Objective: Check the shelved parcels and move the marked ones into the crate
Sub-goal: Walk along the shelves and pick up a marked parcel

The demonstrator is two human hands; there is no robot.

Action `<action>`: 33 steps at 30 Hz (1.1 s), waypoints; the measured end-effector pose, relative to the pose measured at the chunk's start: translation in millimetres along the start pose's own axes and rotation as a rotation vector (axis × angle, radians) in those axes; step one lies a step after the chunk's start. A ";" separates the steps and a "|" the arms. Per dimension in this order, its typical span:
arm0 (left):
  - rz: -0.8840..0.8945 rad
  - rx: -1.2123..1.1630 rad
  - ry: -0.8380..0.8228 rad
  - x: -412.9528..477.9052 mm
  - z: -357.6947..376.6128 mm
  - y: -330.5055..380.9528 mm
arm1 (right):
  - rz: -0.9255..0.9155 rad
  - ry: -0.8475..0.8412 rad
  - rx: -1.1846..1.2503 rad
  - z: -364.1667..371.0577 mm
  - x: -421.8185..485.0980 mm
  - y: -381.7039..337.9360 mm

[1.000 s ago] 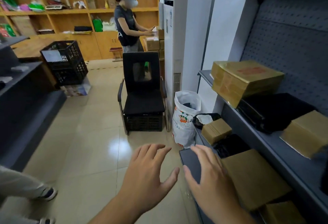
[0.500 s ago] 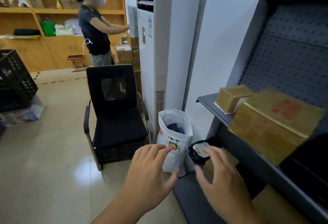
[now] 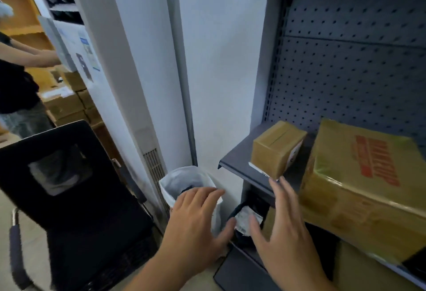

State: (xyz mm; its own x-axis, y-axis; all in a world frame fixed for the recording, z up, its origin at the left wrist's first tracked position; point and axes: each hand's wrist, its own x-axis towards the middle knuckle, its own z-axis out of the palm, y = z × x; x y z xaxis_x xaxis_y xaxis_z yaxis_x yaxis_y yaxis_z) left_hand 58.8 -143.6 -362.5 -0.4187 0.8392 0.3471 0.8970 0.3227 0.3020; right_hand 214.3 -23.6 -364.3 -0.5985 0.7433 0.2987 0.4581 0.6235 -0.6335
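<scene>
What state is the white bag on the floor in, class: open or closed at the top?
Open. The white bag has its mouth gaping upward, with something dark showing inside.

- I take this for a parcel stockroom, or the back room of a small shop.
- On my right stands a grey metal shelf with a pegboard back, the kind of racking shops use.
- On it sit a small taped carton and a big parcel wrapped in glossy tape with red print.
- Off to my left, brown cartons are piled up, and another person stands at them.
- Wooden wall shelves run behind, and a tall standing air conditioner is by the white wall.
</scene>
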 end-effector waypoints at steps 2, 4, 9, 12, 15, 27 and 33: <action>0.042 -0.013 -0.022 26.7 1.3 -14.2 | 0.040 0.038 0.005 13.1 17.4 -1.5; 0.077 -0.026 -0.040 49.5 -1.6 -26.1 | 0.060 0.089 -0.005 22.6 27.5 -5.4; 0.169 -0.108 -0.041 106.8 1.9 -44.6 | 0.176 0.201 0.009 31.6 51.6 -17.9; 0.258 -0.179 -0.068 134.8 16.6 -53.8 | 0.229 0.272 -0.018 37.4 64.0 -21.7; 0.339 -0.226 -0.135 155.6 29.7 -65.4 | 0.341 0.308 -0.021 43.6 70.2 -26.9; 0.480 -0.416 -0.341 202.5 59.9 -78.3 | 0.654 0.297 -0.025 53.7 83.3 -34.5; 0.506 -0.467 -0.430 214.7 69.2 -74.2 | 0.654 0.319 -0.038 48.3 88.6 -25.6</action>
State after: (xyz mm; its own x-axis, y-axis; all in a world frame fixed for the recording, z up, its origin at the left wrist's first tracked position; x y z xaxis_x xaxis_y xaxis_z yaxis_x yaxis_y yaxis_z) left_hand -87.9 42.9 -371.7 0.1986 0.9599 0.1980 0.7716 -0.2777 0.5723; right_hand 117.8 14.7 -356.0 0.0240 0.9976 0.0646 0.6824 0.0309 -0.7303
